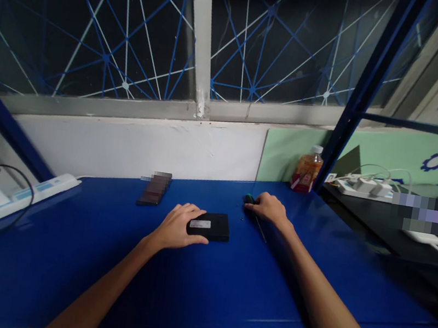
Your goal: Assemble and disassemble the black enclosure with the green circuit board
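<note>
Black flat box (216, 231) lies mid-table, pale label (200, 224) up, left end in my left hand (178, 228): thumb along the near edge, fingers over the far one, so a real grasp. Small dark bits (241, 219), maybe screws, sit just right of its far corner. Past them, right hand (272, 208) has its fingers curled over the green-ended handle of a screwdriver (262, 229), shaft aimed near-right; can't tell if it's clear of the table. To do this well, I'd say: brace the box flat with the left, get a full wrap on the handle, swing the tip well clear of the left thumb, and don't sweep those bits with the right wrist. All on the blue table (198, 294). Farther out: phone-like slab (154, 190) far left, power strip (17, 204) at the left edge, drink bottle (307, 169) far right.
</note>
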